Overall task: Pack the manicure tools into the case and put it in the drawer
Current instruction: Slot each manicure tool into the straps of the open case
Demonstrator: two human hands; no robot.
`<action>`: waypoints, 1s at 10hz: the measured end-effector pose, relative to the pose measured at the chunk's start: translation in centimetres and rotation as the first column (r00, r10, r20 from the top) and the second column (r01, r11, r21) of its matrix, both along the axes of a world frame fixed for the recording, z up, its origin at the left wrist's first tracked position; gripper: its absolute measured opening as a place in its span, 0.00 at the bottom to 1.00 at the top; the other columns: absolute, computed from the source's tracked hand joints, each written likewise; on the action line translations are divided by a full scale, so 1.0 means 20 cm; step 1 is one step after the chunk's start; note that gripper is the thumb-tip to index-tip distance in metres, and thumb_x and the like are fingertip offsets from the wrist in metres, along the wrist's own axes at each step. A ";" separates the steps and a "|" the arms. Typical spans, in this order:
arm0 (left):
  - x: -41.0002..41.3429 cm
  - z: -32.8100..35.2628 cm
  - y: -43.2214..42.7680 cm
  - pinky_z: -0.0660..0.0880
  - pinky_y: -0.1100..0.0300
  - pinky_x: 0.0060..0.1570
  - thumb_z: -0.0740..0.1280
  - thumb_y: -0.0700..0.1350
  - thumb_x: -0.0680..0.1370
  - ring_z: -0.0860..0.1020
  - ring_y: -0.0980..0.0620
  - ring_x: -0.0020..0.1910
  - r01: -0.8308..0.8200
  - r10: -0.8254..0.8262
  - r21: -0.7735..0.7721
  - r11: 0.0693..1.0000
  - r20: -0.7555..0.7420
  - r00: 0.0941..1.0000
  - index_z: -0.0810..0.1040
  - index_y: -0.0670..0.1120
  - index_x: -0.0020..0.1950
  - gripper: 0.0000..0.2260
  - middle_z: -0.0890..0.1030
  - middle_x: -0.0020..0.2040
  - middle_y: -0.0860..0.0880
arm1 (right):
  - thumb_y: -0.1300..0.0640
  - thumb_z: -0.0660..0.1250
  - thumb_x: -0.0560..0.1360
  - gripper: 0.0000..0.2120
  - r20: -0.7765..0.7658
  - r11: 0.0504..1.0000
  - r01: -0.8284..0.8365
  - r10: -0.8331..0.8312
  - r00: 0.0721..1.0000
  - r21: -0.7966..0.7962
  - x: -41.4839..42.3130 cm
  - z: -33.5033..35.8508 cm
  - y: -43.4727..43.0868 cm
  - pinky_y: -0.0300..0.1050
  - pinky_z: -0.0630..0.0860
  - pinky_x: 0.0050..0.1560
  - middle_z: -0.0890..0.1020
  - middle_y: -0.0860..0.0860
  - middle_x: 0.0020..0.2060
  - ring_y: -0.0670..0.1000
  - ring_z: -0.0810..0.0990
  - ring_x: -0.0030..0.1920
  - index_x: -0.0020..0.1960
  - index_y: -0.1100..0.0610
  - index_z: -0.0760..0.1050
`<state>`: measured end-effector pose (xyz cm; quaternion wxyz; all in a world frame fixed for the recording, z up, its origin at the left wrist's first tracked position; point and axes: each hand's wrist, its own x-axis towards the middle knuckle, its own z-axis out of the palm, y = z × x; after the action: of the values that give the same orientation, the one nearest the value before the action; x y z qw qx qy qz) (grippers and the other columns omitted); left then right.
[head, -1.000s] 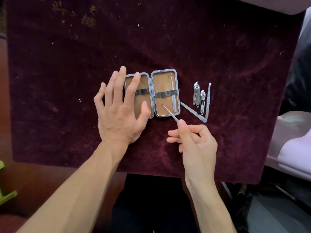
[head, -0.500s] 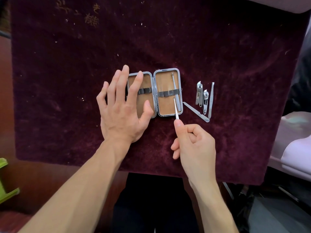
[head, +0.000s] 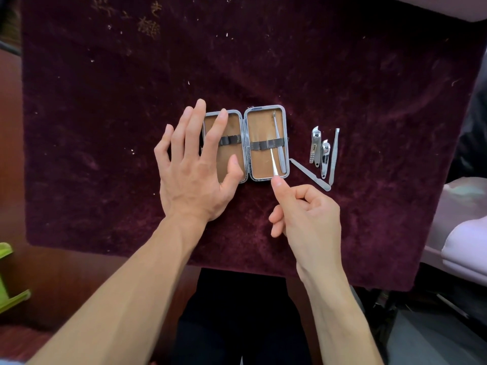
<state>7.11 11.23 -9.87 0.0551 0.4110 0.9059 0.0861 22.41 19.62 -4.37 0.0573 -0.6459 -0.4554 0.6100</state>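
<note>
The manicure case [head: 264,119] lies open on the dark red cloth, tan inside with a dark elastic band across each half. My left hand [head: 195,169] rests flat on its left half, fingers straight. My right hand [head: 308,217] pinches a thin metal tool [head: 274,163] whose tip reaches the band in the right half. One slim tool [head: 279,143] sits under that band. To the right of the case lie a nail file [head: 309,174], two nail clippers [head: 315,144] [head: 325,158] and tweezers [head: 334,156].
The dark red velvet cloth [head: 342,75] covers the table, its front edge near my body. A green object [head: 10,285] sits at the lower left. Pale lilac items [head: 466,246] lie at the right edge. No drawer is in view.
My right hand has swung the thin tool from a slant across the case's lower edge to nearly upright, its tip pushed up to the right half's band. The left hand stayed on the case.
</note>
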 end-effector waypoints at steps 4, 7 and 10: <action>0.00 0.00 0.00 0.57 0.45 0.79 0.60 0.58 0.79 0.61 0.46 0.82 0.001 -0.001 0.006 1.000 -0.006 1.000 0.63 0.53 0.81 0.29 0.62 0.82 0.46 | 0.32 0.70 0.76 0.22 0.107 0.995 -0.046 0.036 0.994 0.092 -0.03 -0.05 -0.03 0.40 0.76 0.38 0.84 0.50 0.26 0.43 0.78 0.22 0.44 0.51 0.80; 0.00 -0.01 0.00 0.56 0.45 0.79 0.60 0.58 0.80 0.61 0.46 0.82 0.000 0.000 0.004 1.000 -0.008 1.000 0.63 0.54 0.81 0.30 0.62 0.83 0.47 | 0.47 0.74 0.80 0.10 -0.005 1.000 0.009 -0.009 1.000 0.010 0.03 -0.05 -0.01 0.34 0.73 0.31 0.85 0.52 0.28 0.44 0.78 0.24 0.47 0.53 0.83; 0.00 -0.01 0.00 0.56 0.45 0.79 0.60 0.58 0.80 0.61 0.46 0.82 0.000 0.000 0.005 1.000 -0.010 1.000 0.62 0.54 0.81 0.29 0.62 0.83 0.47 | 0.36 0.72 0.79 0.17 0.089 0.990 0.001 -0.014 0.996 0.142 -0.02 -0.06 -0.05 0.41 0.77 0.37 0.85 0.50 0.26 0.44 0.78 0.21 0.43 0.50 0.81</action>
<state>7.11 11.15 -10.04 0.0496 0.4115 0.9059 0.0864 21.94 18.61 -5.63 0.0851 -0.6685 -0.4974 0.5463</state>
